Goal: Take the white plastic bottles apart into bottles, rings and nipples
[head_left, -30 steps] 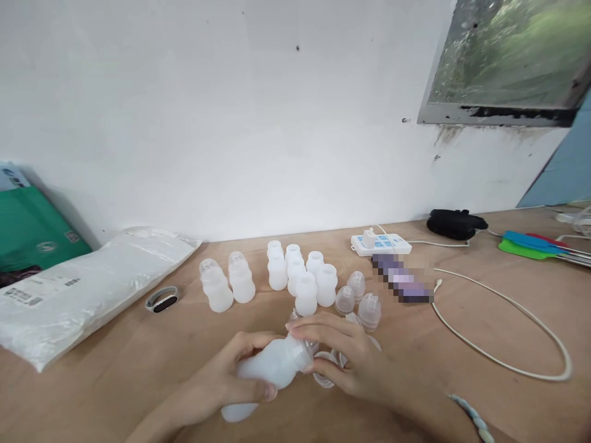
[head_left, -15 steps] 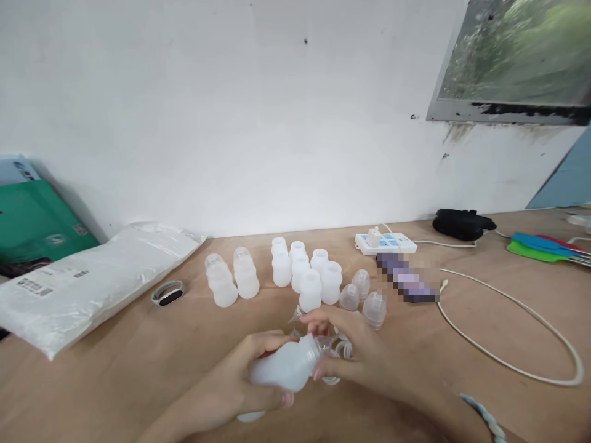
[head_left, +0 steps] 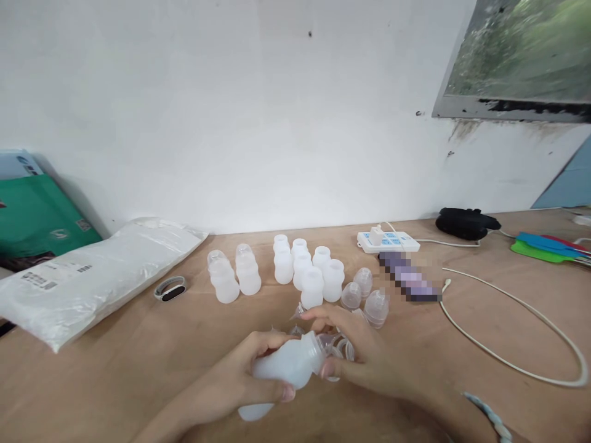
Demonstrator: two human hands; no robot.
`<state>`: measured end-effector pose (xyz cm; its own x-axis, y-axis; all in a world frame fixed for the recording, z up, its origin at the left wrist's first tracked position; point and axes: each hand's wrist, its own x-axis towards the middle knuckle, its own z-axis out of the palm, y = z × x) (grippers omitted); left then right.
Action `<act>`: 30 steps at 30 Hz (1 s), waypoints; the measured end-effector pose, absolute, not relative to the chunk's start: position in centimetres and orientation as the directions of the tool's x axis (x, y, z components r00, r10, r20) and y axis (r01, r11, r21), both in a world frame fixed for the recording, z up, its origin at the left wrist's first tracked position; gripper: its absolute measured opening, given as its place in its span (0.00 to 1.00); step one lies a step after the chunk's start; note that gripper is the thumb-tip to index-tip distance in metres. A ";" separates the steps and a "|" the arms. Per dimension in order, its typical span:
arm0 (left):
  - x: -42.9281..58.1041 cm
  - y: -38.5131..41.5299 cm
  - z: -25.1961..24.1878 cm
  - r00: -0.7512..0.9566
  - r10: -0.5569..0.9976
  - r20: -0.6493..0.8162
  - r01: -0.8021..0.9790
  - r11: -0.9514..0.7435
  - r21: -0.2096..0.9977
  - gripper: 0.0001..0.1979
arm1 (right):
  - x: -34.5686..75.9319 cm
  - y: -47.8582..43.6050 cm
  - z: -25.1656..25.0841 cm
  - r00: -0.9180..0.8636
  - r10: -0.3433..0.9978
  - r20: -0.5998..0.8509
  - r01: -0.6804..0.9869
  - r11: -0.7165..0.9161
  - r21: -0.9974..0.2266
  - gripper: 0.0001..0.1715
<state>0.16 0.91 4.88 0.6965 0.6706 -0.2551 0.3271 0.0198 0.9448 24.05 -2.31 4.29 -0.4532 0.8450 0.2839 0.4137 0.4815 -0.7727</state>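
Observation:
Low in the middle of the head view, my left hand (head_left: 237, 378) is wrapped round a frosted white baby bottle (head_left: 289, 364), tipped on its side with its neck to the right. My right hand (head_left: 357, 347) has thumb and fingers closed round a clear bottle nipple (head_left: 325, 342) at that neck. How far the nipple is seated I cannot tell. Clear rings (head_left: 344, 349) lie partly hidden behind the right hand. Another clear nipple (head_left: 299, 311) is just beyond its fingertips. Several open white bottles (head_left: 312, 288) stand farther back, beside clear dome caps (head_left: 376, 307).
Two capped bottles (head_left: 248, 275) stand left of the open ones. A grey wristband (head_left: 170, 289) and a white plastic parcel (head_left: 96, 277) lie at left. To the right are a power strip (head_left: 390, 242), a pixelated phone (head_left: 409, 278), a looped cable (head_left: 549, 329), a black case (head_left: 466, 223) and coloured spatulas (head_left: 547, 247).
The camera view has shifted slightly. Both hands keep their holds on the bottle and nipple; the right thumb has moved a little along the neck, and more of the bottle's base shows.

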 end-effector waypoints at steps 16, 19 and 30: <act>0.8 -0.4 4.3 0.638 0.758 -0.134 0.368 -0.148 0.918 0.29 | 24.3 -1.8 4.2 -0.418 0.860 0.292 0.321 0.440 -0.838 0.27; 1.1 -0.7 4.7 0.634 0.768 -0.087 0.376 -0.208 0.903 0.29 | 24.1 -2.0 4.2 -0.390 0.880 0.273 0.345 0.414 -0.842 0.17; 1.4 -0.8 3.7 0.695 0.717 -0.057 0.214 -0.131 0.968 0.24 | 24.6 -2.0 4.4 -0.428 0.831 0.355 0.367 0.519 -0.772 0.17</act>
